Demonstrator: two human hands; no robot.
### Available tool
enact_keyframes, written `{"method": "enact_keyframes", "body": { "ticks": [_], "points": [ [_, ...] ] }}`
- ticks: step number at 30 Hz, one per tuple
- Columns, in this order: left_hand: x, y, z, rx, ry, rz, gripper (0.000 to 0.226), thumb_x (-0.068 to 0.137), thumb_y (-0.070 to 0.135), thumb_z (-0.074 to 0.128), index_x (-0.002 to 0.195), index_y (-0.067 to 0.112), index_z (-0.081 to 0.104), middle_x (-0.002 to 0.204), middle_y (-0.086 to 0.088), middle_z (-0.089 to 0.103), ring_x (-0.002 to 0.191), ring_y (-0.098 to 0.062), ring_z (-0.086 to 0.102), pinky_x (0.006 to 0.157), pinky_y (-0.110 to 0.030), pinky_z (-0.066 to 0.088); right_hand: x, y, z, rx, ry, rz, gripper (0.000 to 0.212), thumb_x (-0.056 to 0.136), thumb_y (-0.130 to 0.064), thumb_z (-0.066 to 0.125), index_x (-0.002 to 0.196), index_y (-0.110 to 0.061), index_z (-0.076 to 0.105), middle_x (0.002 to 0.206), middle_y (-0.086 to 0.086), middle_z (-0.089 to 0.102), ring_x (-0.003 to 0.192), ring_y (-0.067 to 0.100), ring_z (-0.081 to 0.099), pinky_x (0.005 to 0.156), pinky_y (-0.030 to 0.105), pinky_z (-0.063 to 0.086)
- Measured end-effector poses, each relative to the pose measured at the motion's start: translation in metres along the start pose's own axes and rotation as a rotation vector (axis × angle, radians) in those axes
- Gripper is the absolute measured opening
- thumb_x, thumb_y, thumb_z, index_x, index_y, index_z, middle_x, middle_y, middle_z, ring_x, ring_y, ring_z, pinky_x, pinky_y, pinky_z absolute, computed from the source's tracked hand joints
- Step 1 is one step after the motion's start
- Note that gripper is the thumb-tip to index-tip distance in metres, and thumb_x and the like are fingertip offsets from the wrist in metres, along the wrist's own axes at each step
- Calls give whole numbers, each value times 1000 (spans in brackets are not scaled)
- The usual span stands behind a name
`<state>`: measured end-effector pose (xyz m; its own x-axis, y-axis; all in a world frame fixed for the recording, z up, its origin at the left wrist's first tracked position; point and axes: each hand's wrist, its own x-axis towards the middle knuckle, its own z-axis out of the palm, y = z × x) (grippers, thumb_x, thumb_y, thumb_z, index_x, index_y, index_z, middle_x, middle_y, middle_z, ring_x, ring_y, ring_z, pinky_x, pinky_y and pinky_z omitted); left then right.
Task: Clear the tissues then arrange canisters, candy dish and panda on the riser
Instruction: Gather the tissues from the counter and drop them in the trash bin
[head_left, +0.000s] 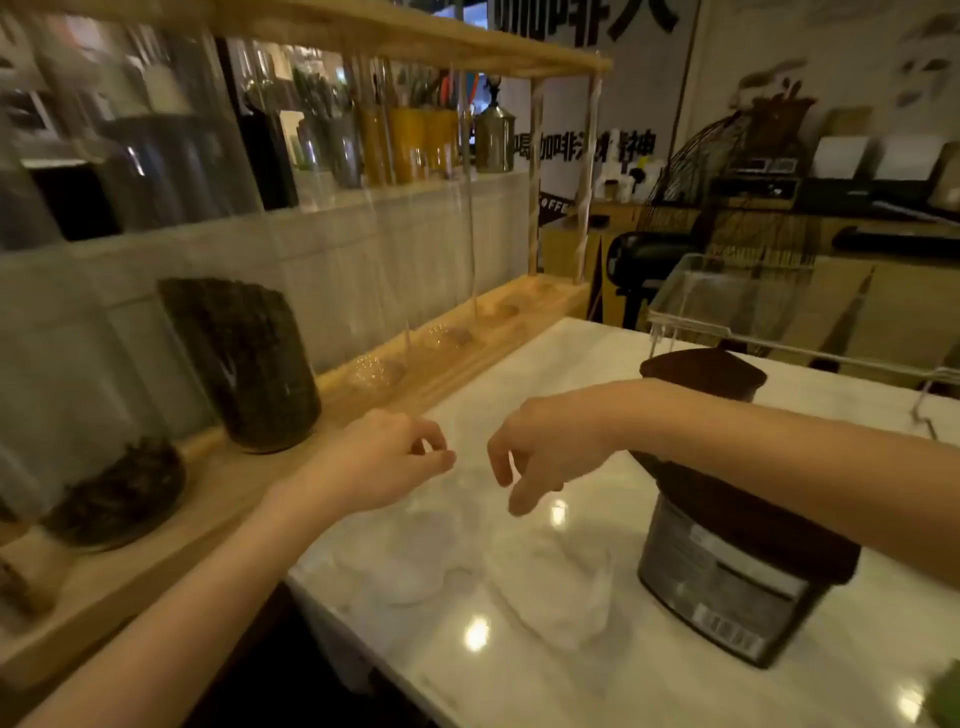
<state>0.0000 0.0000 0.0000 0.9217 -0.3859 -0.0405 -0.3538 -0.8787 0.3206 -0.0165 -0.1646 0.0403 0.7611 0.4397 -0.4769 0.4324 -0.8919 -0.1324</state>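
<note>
Two crumpled white tissues (415, 566) (563, 592) lie side by side on the marble counter (545, 686). Just above them hover my left hand (382, 460) and my right hand (540, 447), both with fingers loosely curled downward and nothing in them. Under my right forearm a dark canister (727, 577) with a brown lid stands tilted in view; a second brown lid (701, 370) shows behind the arm. At the back right stands a clear acrylic riser (727, 317). I see no candy dish or panda.
A long wooden rack (332, 400) runs along the counter's left side and holds glass jars of coffee beans (244, 364) (117, 496). Something green (946, 696) peeks in at the bottom right corner. The counter's near-left edge drops into a dark gap.
</note>
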Motion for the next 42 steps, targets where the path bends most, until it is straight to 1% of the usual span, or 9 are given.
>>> {"method": "enact_keyframes", "body": {
  "ticks": [6, 12, 17, 21, 25, 32, 36, 40, 42],
  "points": [
    [-29, -18, 35, 188, -154, 12, 31, 85, 43, 48, 111, 29, 57, 113, 3, 54, 102, -15, 51, 90, -35, 46, 10, -16, 40, -240, -207, 56, 45, 81, -34, 64, 117, -7, 55, 114, 14, 60, 99, 30, 62, 83, 38, 52],
    [-35, -23, 51, 125, -117, 68, 30, 82, 39, 53, 112, 32, 53, 111, 4, 53, 99, -14, 52, 88, -36, 48, 16, -25, 58, -356, -138, 16, 35, 83, -22, 63, 113, -5, 57, 108, 11, 60, 74, 18, 49, 49, 22, 34],
    [-29, -23, 55, -31, -92, 157, 17, 83, 23, 58, 99, 27, 63, 103, 2, 58, 89, -8, 51, 80, -21, 43, 17, -25, 58, -365, -84, -13, 24, 87, -9, 55, 110, -5, 56, 94, 10, 52, 65, 17, 45, 60, 28, 43],
    [-20, -20, 50, -53, -42, 228, 15, 82, 17, 58, 91, 25, 68, 98, 3, 61, 81, -5, 51, 65, -8, 35, 12, -23, 44, -289, -1, -52, 24, 87, -6, 50, 110, -9, 56, 88, 1, 46, 59, 11, 39, 48, 18, 32],
    [-9, -12, 34, -67, 50, 291, 14, 81, 15, 59, 88, 22, 70, 95, 2, 63, 76, -2, 50, 63, -3, 35, 1, -17, 23, -236, 106, -30, 26, 86, -8, 52, 112, -12, 57, 72, -10, 37, 61, 8, 38, 50, 15, 32],
    [-17, 24, 2, -167, 296, 331, 17, 81, 20, 60, 93, 17, 72, 99, 3, 66, 87, -6, 51, 68, -2, 35, -61, -10, -1, -71, 440, 88, 28, 87, -17, 53, 115, -17, 58, 106, 3, 61, 89, 17, 56, 77, 28, 49],
    [-47, 59, -3, -259, 230, 401, 26, 75, 28, 67, 101, 21, 68, 108, 9, 58, 97, -5, 50, 73, -9, 38, -123, -13, 12, 41, 596, 166, 27, 85, -19, 57, 111, -21, 61, 100, -2, 63, 86, 12, 59, 74, 24, 50],
    [-91, 102, 8, -271, 80, 479, 47, 66, 16, 75, 111, 22, 63, 119, 8, 54, 110, -10, 50, 89, -28, 46, -195, -21, 55, 192, 622, 299, 21, 84, -21, 60, 102, -30, 65, 87, -17, 61, 78, 1, 58, 64, 15, 47],
    [-115, 125, 23, -304, 77, 536, 44, 67, 13, 74, 109, 23, 65, 113, 8, 58, 104, -10, 53, 84, -26, 48, -230, -27, 85, 262, 624, 375, 19, 84, -21, 60, 98, -32, 65, 86, -17, 61, 77, -1, 57, 67, 14, 48]
  ]
}}
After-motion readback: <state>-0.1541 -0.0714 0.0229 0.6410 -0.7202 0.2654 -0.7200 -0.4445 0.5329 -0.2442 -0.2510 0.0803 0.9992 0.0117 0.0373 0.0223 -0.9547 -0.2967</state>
